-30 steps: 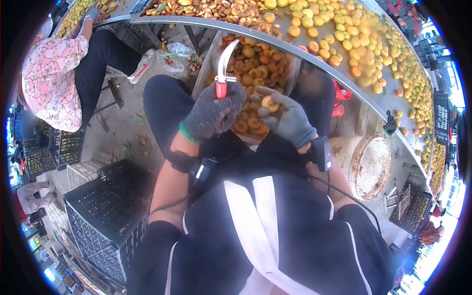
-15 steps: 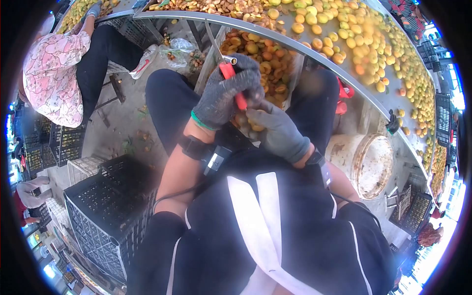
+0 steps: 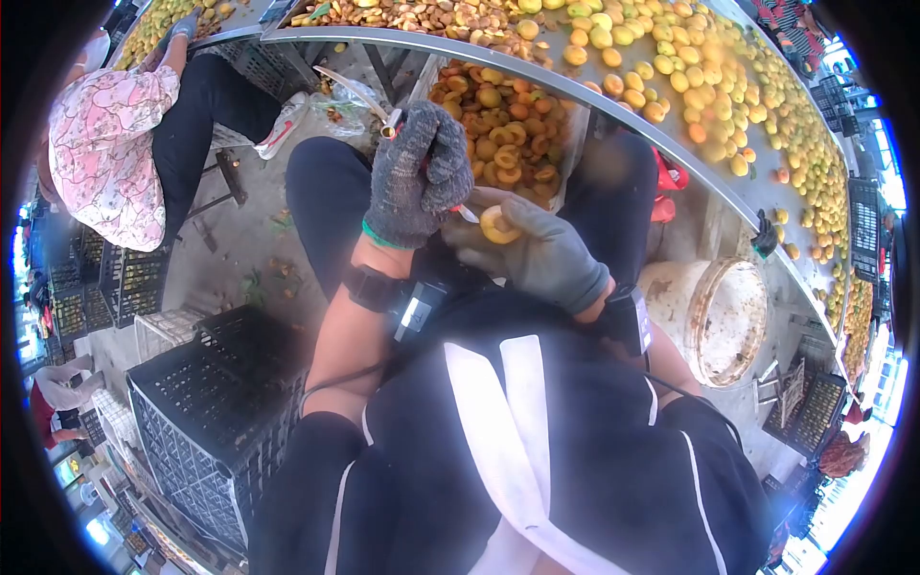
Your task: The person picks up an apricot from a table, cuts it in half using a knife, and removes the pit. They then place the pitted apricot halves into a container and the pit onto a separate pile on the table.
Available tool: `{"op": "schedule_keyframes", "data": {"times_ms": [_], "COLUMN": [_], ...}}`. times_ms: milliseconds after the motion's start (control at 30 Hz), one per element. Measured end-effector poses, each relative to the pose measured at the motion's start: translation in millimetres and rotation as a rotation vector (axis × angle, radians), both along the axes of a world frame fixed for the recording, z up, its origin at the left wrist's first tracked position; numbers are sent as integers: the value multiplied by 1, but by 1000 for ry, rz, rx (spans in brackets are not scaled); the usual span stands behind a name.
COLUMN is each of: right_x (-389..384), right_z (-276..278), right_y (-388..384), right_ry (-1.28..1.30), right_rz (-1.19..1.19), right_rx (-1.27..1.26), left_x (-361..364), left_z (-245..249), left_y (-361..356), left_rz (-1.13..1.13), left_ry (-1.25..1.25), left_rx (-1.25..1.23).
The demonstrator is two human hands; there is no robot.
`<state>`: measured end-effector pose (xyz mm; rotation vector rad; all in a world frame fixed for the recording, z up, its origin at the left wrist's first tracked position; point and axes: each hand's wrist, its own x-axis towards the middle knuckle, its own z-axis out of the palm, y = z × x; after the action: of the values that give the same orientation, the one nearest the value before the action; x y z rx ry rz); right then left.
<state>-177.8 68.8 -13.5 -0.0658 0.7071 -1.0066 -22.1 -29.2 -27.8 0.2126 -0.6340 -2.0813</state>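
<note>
My left hand (image 3: 420,168), in a dark grey knit glove with a green cuff, is closed around a red-handled knife (image 3: 467,213). The handle is mostly hidden. A small blade tip shows below the fist; a metal end and a long, thin, curved piece stick out above it. Beside the blade, my right hand (image 3: 551,251), in a smooth grey glove, pinches an apricot half (image 3: 498,226) with its hollow cut face showing. Just beyond both hands, between my knees, a container holds many apricot halves (image 3: 513,129).
A metal-edged table (image 3: 671,144) curves across the front, bearing whole apricots (image 3: 690,72) and a pile of cut pieces (image 3: 431,17). A black crate (image 3: 211,412) stands at left, a stained white bucket (image 3: 724,321) at right. A co-worker in a pink patterned top (image 3: 110,153) sits at left.
My left hand has shifted slightly left and turned, taking the knife away from my right hand. The right hand has rotated, and the apricot half in it now shows its cut face.
</note>
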Motion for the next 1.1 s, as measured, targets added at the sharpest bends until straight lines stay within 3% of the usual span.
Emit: {"op": "schedule_keyframes", "data": {"times_ms": [67, 133, 167, 300, 367, 467, 567, 633, 767, 833, 1100], "right_x": [-8, -12, -11, -5, 1, 8, 5, -5, -6, 5, 5], "right_z": [-13, -45, -43, -40, -35, -10, -6, -26, -30, -14, -12], "right_y": [3, 1, 2, 5, 7, 8, 10, 12, 14, 16, 13], "right_ry": [-19, -558, -559, -373, -303, -123, -90, -117, -23, 158, -3], "right_rz": [132, 218, 221, 145, 86, -28, 8, 74, 129, 34, 77], "right_rx": [-77, -269, -269, -260, -235, -194, -95, -276, -398, -301, -131], "left_x": [1, 1, 1, 1, -11, -15, -1, -1, -2, -1, -1], "left_z": [2, 4, 5, 5, 8, 18, 3, -2, -4, -3, -4], "left_y": [3, 5, 6, 6, 11, 13, 6, 9, 16, 14, 11], "left_rz": [-42, -52, -65, -137, 194, 352, 197, 171, 145, 132, -16], "left_ry": [-18, 1, 20, 59, -54, -187, -92, -39, 38, 75, 242], "left_rx": [-79, -81, -81, -169, -178, 21, 29, 31, 19, 25, -27]}}
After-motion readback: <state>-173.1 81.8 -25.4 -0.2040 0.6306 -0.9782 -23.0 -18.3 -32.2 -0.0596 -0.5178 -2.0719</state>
